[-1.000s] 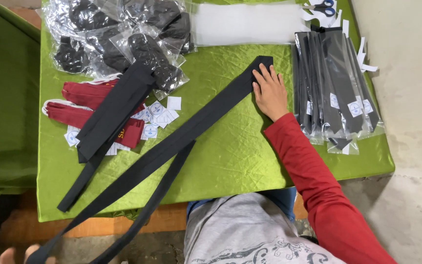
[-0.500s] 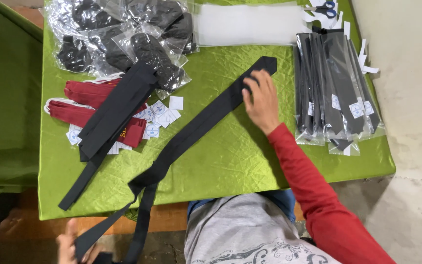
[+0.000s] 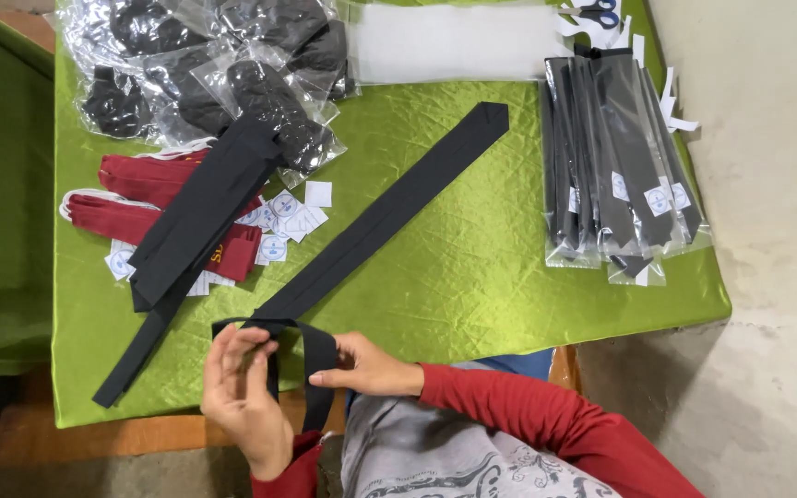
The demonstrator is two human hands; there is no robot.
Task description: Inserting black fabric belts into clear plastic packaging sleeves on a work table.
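Observation:
A long black necktie (image 3: 389,217) lies diagonally on the green tablecloth (image 3: 472,277), wide end at the far right. Its narrow end is folded back into a loop (image 3: 311,346) at the near table edge. My left hand (image 3: 246,397) holds the thin strip of that loop, fingers pinched around it. My right hand (image 3: 366,366) grips the folded part from the right side. A red sleeve covers my right arm.
Another black tie (image 3: 191,235) lies over red folded items (image 3: 140,198) and small white round labels (image 3: 283,217) at the left. Bags of black fabric (image 3: 214,74) sit at the back left, a white sheet (image 3: 454,41) behind, bagged ties (image 3: 615,166) and scissors (image 3: 597,11) at right.
My right hand left the tie's wide end and came down to the near edge. My left hand rose from below the table. Both now hold the folded narrow end.

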